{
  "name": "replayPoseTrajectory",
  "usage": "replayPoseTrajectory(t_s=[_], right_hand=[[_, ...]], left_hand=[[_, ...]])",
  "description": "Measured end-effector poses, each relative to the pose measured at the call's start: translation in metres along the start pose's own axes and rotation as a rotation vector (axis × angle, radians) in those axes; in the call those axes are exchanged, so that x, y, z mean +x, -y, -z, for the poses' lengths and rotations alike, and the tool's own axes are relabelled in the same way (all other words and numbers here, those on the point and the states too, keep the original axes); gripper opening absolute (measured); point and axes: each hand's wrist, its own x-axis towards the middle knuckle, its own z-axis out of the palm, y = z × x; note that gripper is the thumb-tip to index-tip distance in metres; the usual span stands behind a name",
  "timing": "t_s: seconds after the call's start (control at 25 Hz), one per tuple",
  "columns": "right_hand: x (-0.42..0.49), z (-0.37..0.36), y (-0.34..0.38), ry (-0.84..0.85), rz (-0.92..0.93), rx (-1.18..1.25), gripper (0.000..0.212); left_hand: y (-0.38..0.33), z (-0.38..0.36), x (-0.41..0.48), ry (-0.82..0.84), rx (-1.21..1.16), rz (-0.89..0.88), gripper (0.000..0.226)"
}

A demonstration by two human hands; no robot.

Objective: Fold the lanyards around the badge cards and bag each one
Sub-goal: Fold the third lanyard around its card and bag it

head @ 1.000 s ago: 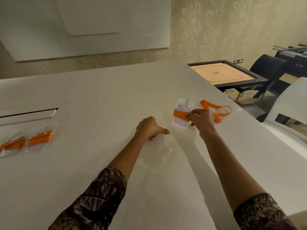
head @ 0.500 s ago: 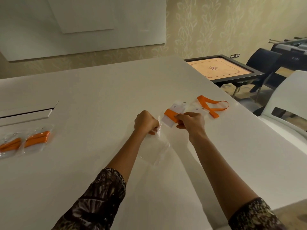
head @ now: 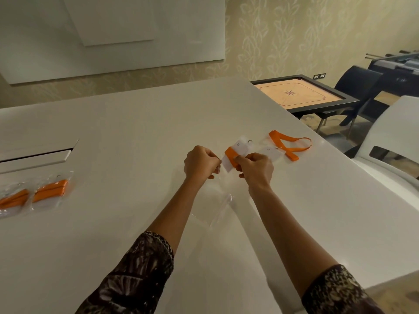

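My right hand [head: 255, 169] pinches a white badge card [head: 235, 150] with an orange lanyard wrapped round its middle, held just above the white table [head: 136, 132]. My left hand [head: 200, 163] is curled and pinches the top edge of a clear plastic bag [head: 216, 200], which hangs down to the table between my forearms. The card's lower end is at the bag's mouth. Behind my right hand lies another white badge card [head: 271, 151] with its orange lanyard [head: 290, 146] spread loose on the table.
Two bagged orange lanyard bundles [head: 34, 196] lie at the table's left edge, near a cable slot [head: 38, 155]. A carrom board table [head: 299, 94], dark chairs and a white chair [head: 390, 137] stand off the right side.
My right hand carried the wrapped card left toward my left hand. My left hand lifted the bag's top edge off the table and closed on it.
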Motion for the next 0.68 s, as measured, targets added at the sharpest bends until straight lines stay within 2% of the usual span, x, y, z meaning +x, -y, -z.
replayPoseTrajectory(t_s=[0.2,0.32,0.52,0.6,0.68], right_hand=[[0.003,-0.004,0.006,-0.049,-0.119,0.106,0.016],[0.000,-0.006,0.001,-0.025,-0.154,0.124,0.013],[0.000,-0.003,-0.004,0.158,-0.193,0.248,0.011],[0.002,0.000,-0.003,0.210,-0.159,0.236,0.014],[0.004,0.004,0.001,0.245,-0.110,0.198,0.014]], left_hand=[[-0.008,-0.005,-0.006,-0.016,-0.006,-0.001,0.013],[-0.011,-0.007,-0.007,-0.016,-0.113,0.006,0.011],[-0.018,-0.001,-0.004,0.059,-0.356,0.044,0.009],[-0.017,0.007,0.000,0.099,-0.377,0.027,0.013],[-0.014,0.017,0.004,0.012,-0.263,-0.086,0.013]])
